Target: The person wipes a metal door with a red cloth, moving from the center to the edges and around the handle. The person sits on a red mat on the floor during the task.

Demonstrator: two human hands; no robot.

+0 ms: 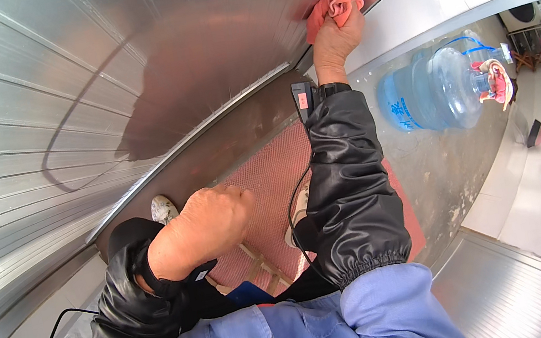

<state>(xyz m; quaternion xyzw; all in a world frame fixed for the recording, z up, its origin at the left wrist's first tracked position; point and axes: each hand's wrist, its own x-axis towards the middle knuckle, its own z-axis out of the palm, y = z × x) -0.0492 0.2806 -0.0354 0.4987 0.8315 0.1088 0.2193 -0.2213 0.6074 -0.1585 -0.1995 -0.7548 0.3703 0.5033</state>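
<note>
My right hand [340, 40] grips a bunched pink cloth [322, 16]. It holds the cloth against the far edge of a ribbed, shiny metal door panel [198, 67], beside the frame. My left hand [204, 226] is curled into a fist above the floor mat, apart from the panel. Nothing shows in it, though its palm side is hidden. Each wrist wears a black strap with a small device, and black sleeve covers reach up the forearms.
Large clear-blue plastic water bottles [415, 94] stand on the concrete at right, with a patterned cloth [497, 83] over one neck. A red mesh mat [270, 169] lies underfoot near a wooden stool's legs [260, 266]. A brush [535, 133] rests farther right; black cables hang near both arms.
</note>
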